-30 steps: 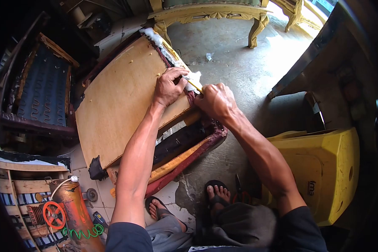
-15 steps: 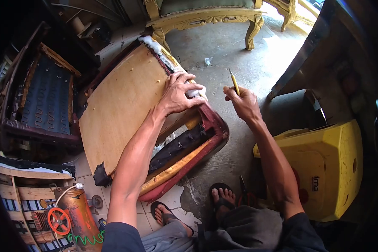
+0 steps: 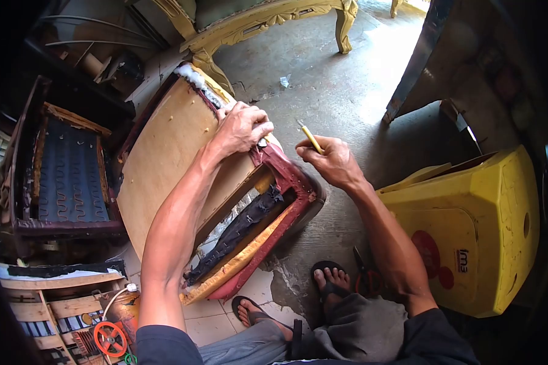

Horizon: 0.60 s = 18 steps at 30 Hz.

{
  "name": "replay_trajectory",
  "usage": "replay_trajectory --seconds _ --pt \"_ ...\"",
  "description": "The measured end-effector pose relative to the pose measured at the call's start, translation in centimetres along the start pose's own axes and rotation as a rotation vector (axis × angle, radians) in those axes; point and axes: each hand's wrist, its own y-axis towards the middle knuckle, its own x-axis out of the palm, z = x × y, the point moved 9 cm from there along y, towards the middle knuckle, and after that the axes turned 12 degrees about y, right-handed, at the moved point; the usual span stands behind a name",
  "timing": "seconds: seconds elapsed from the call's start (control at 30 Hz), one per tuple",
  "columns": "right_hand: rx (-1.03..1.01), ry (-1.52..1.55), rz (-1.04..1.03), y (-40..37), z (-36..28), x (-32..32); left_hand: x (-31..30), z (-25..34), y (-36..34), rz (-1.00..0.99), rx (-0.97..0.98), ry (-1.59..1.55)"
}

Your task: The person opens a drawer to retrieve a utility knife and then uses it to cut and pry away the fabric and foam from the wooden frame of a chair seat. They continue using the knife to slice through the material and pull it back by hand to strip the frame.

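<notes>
In front of me a chair piece lies tipped, with a pale plywood panel (image 3: 164,158), dark red covering (image 3: 286,170) and white stuffing (image 3: 192,76) along its far edge. My left hand (image 3: 240,128) is curled over that edge, fingers closed on the padding and covering; exactly what lies under the fingertips is hidden. To the right of the edge, my right hand (image 3: 332,159) grips a slim yellow-handled tool (image 3: 311,140) with a pointed grey tip. The tip points up and left, apart from the chair piece. Black cloth (image 3: 240,225) shows inside the open frame below.
A yellow plastic stool (image 3: 463,231) lies at right, with orange-handled scissors (image 3: 366,277) near my foot. A carved yellow bench (image 3: 274,24) stands at the back. At left are a spring seat frame (image 3: 73,170) and a red valve wheel (image 3: 110,339).
My view has shifted. My left hand's fingers have drawn in closer around the edge. My right hand has come nearer the chair piece, and its tool is now tilted more to the left.
</notes>
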Motion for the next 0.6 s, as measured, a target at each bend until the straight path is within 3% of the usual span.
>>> replay_trajectory --seconds 0.1,0.17,0.23,0.3,0.37,0.5,0.6 --pt "-0.144 0.007 -0.064 0.8 -0.9 2.1 0.6 -1.8 -0.6 -0.005 -0.086 -0.109" --pt "-0.144 -0.059 -0.064 1.6 -1.9 2.9 1.3 -3.1 -1.4 0.016 -0.139 -0.391" --pt "0.041 -0.120 -0.064 1.7 -1.9 2.9 0.7 -2.7 -2.6 0.088 -0.070 -0.249" --pt "0.067 -0.133 -0.023 1.3 -2.8 2.7 -0.8 -1.0 -3.7 0.151 0.078 -0.419" --pt "0.093 -0.044 0.181 0.8 -2.5 0.6 -1.1 -1.1 -4.2 0.159 0.085 -0.387" --pt "0.133 -0.067 0.132 0.8 -1.7 0.2 -2.9 0.6 -4.2 0.210 0.185 -0.318" --pt "0.142 -0.070 0.096 0.5 -1.0 0.5 -3.2 3.4 -4.8 0.225 0.459 0.004"
